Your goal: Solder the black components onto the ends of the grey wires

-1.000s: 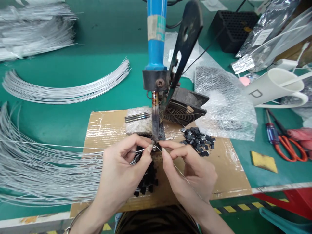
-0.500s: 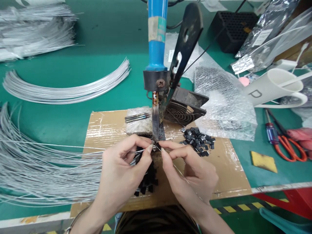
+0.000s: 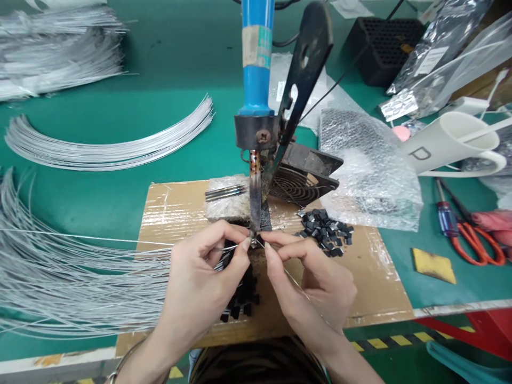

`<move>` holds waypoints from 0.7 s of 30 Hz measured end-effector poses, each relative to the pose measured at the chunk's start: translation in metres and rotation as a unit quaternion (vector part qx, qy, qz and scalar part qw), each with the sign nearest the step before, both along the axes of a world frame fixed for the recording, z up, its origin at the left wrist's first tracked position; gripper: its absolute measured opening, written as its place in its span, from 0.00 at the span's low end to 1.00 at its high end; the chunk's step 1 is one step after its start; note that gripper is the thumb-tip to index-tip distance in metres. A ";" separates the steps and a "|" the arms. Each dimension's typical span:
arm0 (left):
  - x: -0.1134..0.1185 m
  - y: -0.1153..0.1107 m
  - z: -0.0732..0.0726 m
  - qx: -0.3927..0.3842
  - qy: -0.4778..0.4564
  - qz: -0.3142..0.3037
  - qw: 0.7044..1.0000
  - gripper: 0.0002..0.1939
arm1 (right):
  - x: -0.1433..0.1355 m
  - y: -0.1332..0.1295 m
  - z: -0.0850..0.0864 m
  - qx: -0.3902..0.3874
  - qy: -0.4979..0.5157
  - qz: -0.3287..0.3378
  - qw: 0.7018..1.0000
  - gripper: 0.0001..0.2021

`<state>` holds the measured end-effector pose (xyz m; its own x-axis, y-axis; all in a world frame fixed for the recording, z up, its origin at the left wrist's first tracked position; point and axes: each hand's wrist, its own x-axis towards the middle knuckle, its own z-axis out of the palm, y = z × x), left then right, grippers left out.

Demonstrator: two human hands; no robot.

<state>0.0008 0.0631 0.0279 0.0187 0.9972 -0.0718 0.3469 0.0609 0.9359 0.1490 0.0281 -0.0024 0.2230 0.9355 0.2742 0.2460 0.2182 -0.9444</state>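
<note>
A soldering iron (image 3: 258, 88) with a blue handle is clamped upright in a black metal bracket (image 3: 306, 58), tip down. Just left of the tip, my left hand (image 3: 204, 272) is closed, pinching a thin grey wire (image 3: 228, 248) between thumb and fingertips. On the right my right hand (image 3: 316, 282) pinches a fine strand of solder wire (image 3: 295, 281) that trails back over the palm. Both sets of fingertips meet right under the iron's tip, at a small shiny metal piece (image 3: 253, 242). Fingers partly hide this piece. Black connectors (image 3: 240, 309) lie below, between my hands.
Loose grey wires (image 3: 80, 282) spread at left, with a wire bundle (image 3: 112, 154) behind. A fan (image 3: 306, 176) stands behind the iron. Black pieces (image 3: 326, 232) are heaped on the cardboard (image 3: 372, 282). A mug (image 3: 448, 141), scissors (image 3: 476, 242) and a yellow sponge (image 3: 434, 265) sit at right.
Almost nothing differs. Both hands keep their pinch at the iron's tip, with only a very slight shift of the fingers and of the view.
</note>
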 end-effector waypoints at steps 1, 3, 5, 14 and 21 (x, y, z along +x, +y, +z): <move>0.000 -0.001 0.000 0.002 0.002 0.001 1.000 0.06 | 0.000 0.000 0.000 0.000 0.001 -0.001 1.000 0.11; -0.001 -0.002 0.000 0.005 0.005 0.000 1.000 0.06 | 0.000 -0.001 0.001 0.002 0.000 -0.002 1.000 0.11; -0.001 -0.002 0.000 0.010 0.006 -0.001 1.000 0.06 | 0.000 -0.001 0.002 0.010 -0.002 -0.001 1.000 0.11; -0.001 -0.001 0.001 0.020 0.002 0.002 1.000 0.06 | 0.000 0.000 0.002 0.016 -0.009 -0.005 1.000 0.11; 0.000 -0.001 0.000 0.019 -0.005 0.002 1.000 0.07 | 0.000 -0.001 0.001 0.015 -0.009 -0.002 1.000 0.11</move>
<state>0.0006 0.0619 0.0278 0.0148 0.9993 -0.0343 0.3377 0.0273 0.9408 0.1492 0.0275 -0.0011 0.2208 0.9263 0.3053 0.2630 0.2448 -0.9332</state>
